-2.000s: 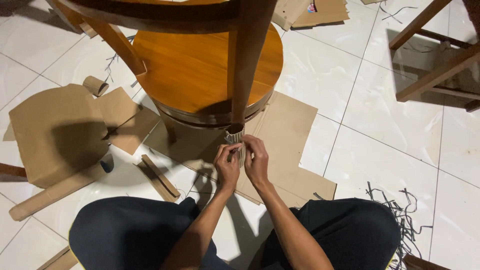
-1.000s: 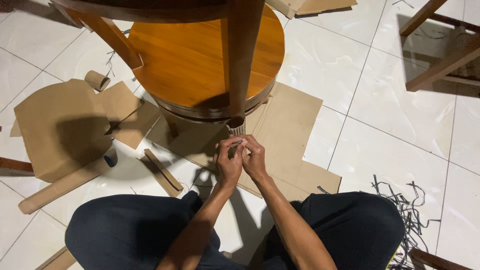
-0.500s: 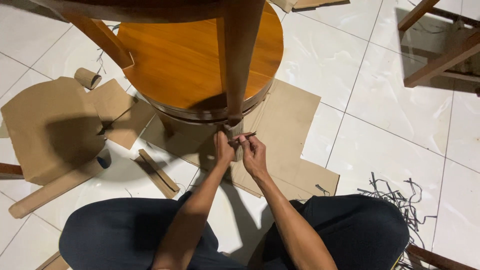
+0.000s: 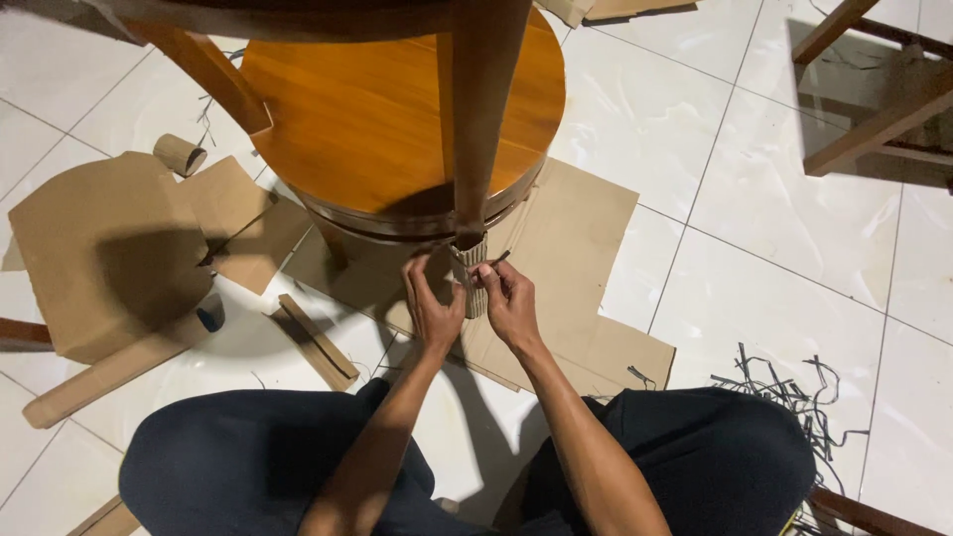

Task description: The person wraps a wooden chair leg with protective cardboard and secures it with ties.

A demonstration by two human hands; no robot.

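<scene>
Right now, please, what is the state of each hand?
Left hand: closed on the corrugated cardboard wrap at the chair leg's end.
Right hand: closed on a thin dark strip.

- Your left hand cups the corrugated cardboard wrap at the end of the chair leg, fingers curled round its left side.
- Your right hand pinches a thin dark strip against the wrap's right side.
- The upturned wooden chair's round seat lies on a flat cardboard sheet.
- A small cardboard roll lies on the white tile floor, well apart to your left.
- Dark strip scraps lie near your right knee.
</scene>
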